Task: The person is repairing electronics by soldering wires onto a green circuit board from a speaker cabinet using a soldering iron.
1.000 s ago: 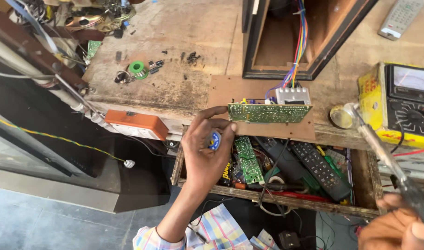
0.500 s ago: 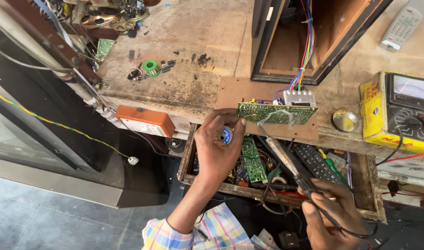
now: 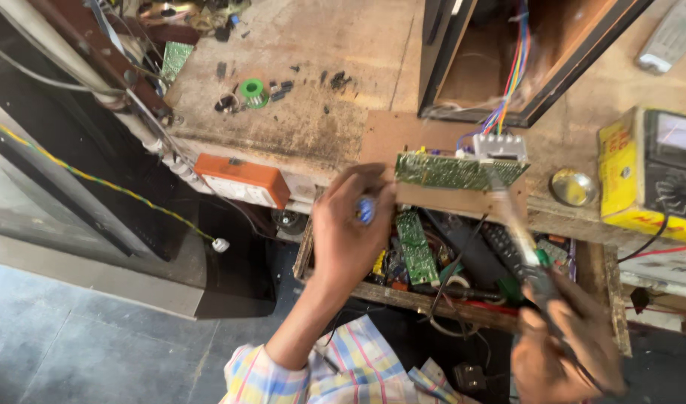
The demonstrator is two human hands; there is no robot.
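Iron comes up to the board
My right hand (image 3: 563,340), fingers wrapped shut round the soldering iron (image 3: 519,236), has swung its tip up to the green circuit board (image 3: 456,171) at the bench's near edge; my left hand (image 3: 350,224) pinches a small blue item (image 3: 366,210) beside the board, so soldering looks imminent

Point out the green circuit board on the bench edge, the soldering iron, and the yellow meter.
circuit board (image 3: 456,171): head view, middle of its green face.
soldering iron (image 3: 511,224): head view, along its shaft.
yellow meter (image 3: 616,172): head view, yellow left side.

Head cam, looks steeply down, close over workbench (image 3: 320,90).
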